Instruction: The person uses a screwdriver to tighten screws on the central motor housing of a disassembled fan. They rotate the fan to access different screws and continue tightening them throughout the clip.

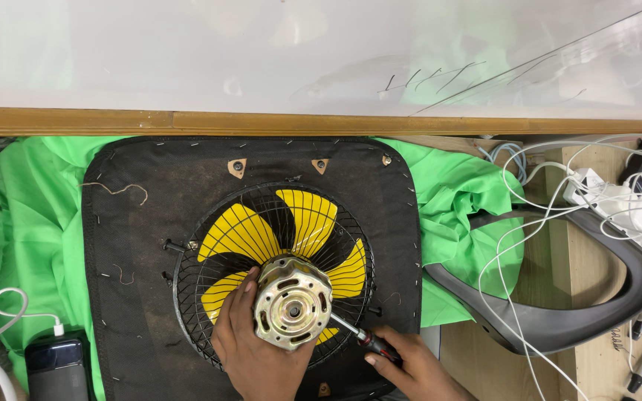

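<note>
Left hand (250, 349) at 6 o'clock, fingers curled around silver fan motor (292, 311), gripping its side. Right hand (410, 364) at 5 o'clock, pinching red-black screwdriver (358, 336); tip touches motor's lower right edge. Motor sits at centre of wire fan guard (187, 297) over yellow blades (306, 215). Fan lies on black seat pad (135, 245), green cloth (31, 223) beneath. Power bank (57, 367) at 8 o'clock. Grey curved frame (559, 327), white cables (603, 200) at 3 o'clock.

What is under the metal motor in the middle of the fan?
Under the motor sit yellow fan blades inside a black wire guard, all lying on a black pad. The hub is hidden by the motor and the left hand.
</note>
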